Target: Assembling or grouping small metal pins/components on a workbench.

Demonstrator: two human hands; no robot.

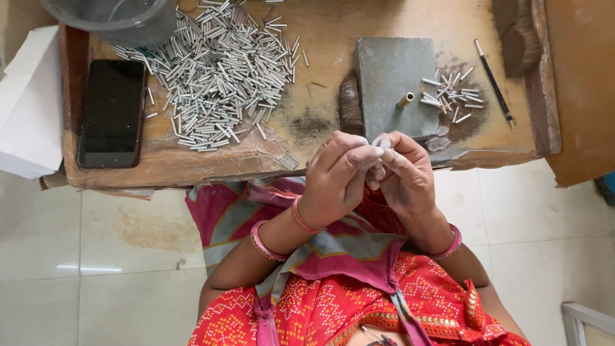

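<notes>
My left hand (336, 179) and my right hand (405, 174) meet fingertip to fingertip just below the edge of a low wooden bench (320, 29). Together they pinch a small pale piece (382, 143); its exact kind is too small to tell. Right above the hands lies a grey stone slab (391, 80) with a short brass tube (405, 99) on it. A small heap of thin metal tubes (451, 96) rests at the slab's right side. A large pile of the same silver tubes (224, 70) covers the bench's left half.
A black phone (113, 112) lies at the bench's left end, beside white paper (29, 102). A grey bowl (115, 19) stands at the top left. A black pencil-like tool (492, 80) and a dark brush (516, 35) lie at the right. Pale floor tiles surround the bench.
</notes>
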